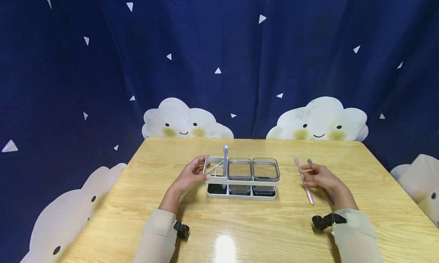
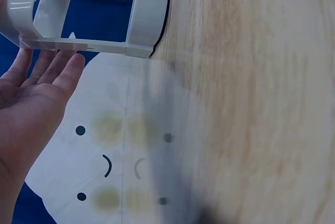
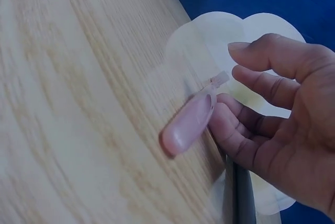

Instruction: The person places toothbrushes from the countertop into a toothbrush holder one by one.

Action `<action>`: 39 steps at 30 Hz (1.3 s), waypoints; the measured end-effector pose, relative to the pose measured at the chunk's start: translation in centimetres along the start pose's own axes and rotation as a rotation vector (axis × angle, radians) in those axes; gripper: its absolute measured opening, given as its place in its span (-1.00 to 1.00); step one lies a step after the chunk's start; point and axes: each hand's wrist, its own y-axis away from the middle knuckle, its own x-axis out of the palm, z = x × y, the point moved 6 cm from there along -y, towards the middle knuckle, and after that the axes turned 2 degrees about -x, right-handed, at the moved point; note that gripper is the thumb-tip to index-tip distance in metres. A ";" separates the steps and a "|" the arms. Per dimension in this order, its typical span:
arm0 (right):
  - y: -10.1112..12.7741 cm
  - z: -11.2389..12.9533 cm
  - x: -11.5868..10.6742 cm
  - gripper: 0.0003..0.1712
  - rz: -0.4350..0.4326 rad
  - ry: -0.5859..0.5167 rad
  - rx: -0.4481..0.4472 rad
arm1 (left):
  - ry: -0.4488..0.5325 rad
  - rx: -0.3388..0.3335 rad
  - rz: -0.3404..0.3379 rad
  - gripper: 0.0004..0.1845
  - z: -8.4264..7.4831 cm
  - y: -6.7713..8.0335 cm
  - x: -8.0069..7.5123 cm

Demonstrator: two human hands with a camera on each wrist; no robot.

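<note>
My left hand (image 1: 189, 176) grips the left end of a white toothbrush rack (image 1: 240, 197), thumb on its front rim and fingers behind. A lilac toothbrush (image 1: 225, 162) stands upright in the rack's divided left section. Two clear square cups (image 1: 240, 170) sit side by side in the other sections. At the right, my right hand (image 1: 322, 177) hovers over a pink toothbrush (image 3: 191, 124) lying on the table, thumb and index finger apart, lower fingers close beside the handle. Under that hand lies a second toothbrush with a dark handle (image 3: 242, 192), partly hidden.
The wooden table (image 1: 274, 225) runs back to a dark blue curtain (image 1: 199, 34) printed with clouds and white triangles. Each wrist wears a small black camera (image 1: 324, 221).
</note>
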 end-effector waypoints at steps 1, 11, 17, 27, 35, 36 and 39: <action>0.0 -0.1 0.1 -0.35 -0.002 -0.003 0.005 | -0.001 -0.002 0.001 -0.25 0.0 0.0 0.0; -0.3 -0.9 -0.1 -0.41 -0.028 0.035 -0.002 | 0.009 0.000 0.005 -0.25 0.2 -0.1 0.0; -0.4 -1.2 -0.2 -0.42 -0.018 0.066 0.015 | 0.004 -0.005 0.006 -0.25 0.4 -0.1 0.0; -0.8 -0.9 -0.1 -0.37 -0.042 0.169 0.061 | 0.029 -0.019 0.002 -0.27 0.4 -0.1 0.0; -0.9 -0.1 0.3 -0.36 -0.089 0.223 0.076 | 0.034 -0.008 0.015 -0.26 0.4 -0.1 0.0; -0.8 -0.1 0.3 -0.37 -0.104 0.226 0.082 | 0.039 -0.008 0.013 -0.26 0.4 -0.1 0.0; -0.8 0.0 0.4 -0.39 -0.124 0.244 0.077 | 0.044 -0.011 0.007 -0.25 0.5 0.0 0.0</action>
